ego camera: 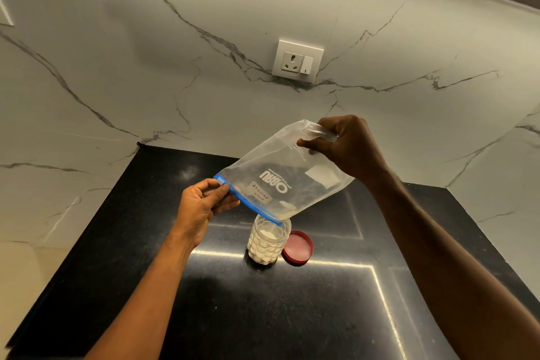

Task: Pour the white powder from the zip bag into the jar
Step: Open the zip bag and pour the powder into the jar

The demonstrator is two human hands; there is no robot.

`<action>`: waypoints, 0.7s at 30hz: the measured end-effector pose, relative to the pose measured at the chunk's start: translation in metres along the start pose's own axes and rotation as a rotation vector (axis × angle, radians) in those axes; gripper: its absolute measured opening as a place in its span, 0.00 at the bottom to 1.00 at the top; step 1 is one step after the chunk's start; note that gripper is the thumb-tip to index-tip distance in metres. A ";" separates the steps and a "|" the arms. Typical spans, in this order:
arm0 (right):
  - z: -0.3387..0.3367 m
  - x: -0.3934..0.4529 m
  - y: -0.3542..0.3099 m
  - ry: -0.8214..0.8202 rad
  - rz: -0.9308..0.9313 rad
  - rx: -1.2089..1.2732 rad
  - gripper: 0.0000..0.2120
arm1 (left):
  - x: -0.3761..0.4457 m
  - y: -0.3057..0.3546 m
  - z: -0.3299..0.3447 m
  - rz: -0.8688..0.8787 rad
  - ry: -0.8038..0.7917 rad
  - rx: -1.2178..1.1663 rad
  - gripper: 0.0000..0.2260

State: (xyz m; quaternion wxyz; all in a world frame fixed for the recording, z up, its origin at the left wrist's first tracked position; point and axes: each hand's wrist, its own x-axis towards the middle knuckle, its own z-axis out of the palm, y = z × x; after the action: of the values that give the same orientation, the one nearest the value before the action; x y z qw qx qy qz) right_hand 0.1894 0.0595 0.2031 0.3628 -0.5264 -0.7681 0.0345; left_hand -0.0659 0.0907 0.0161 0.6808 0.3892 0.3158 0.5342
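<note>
on a black counter (146, 242) by marble walls (117, 67), hands gripping tilted zip bag (280, 178) over jar (267, 241)

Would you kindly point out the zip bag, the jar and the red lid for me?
zip bag (280, 181): head view, on the printed clear side panel.
jar (267, 245): head view, on its clear wall, white powder behind.
red lid (298, 246): head view, on its upturned inner face.

The jar (268, 240) stands on the bench (175, 286) at frame centre, the lid (298, 247) touching its right side. The bag (280, 178) hangs tilted above, its lower corner over the jar's mouth. A socket (298, 61) sits on the wall (117, 52) behind, above centre.
</note>
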 end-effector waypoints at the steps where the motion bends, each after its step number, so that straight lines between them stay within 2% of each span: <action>1: 0.000 0.000 -0.001 -0.002 -0.007 -0.007 0.09 | 0.000 0.000 -0.001 -0.002 0.001 -0.003 0.13; 7: 0.001 0.003 -0.003 -0.016 -0.031 -0.030 0.12 | -0.001 -0.004 -0.003 -0.002 0.002 -0.012 0.12; 21: 0.009 0.005 -0.006 -0.045 -0.011 -0.068 0.10 | 0.001 -0.018 -0.012 -0.017 -0.006 -0.144 0.10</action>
State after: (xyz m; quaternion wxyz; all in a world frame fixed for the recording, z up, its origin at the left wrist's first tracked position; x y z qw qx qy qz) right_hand 0.1779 0.0637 0.2015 0.3275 -0.5334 -0.7796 0.0183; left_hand -0.0676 0.0916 -0.0054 0.7124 0.3383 0.2776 0.5487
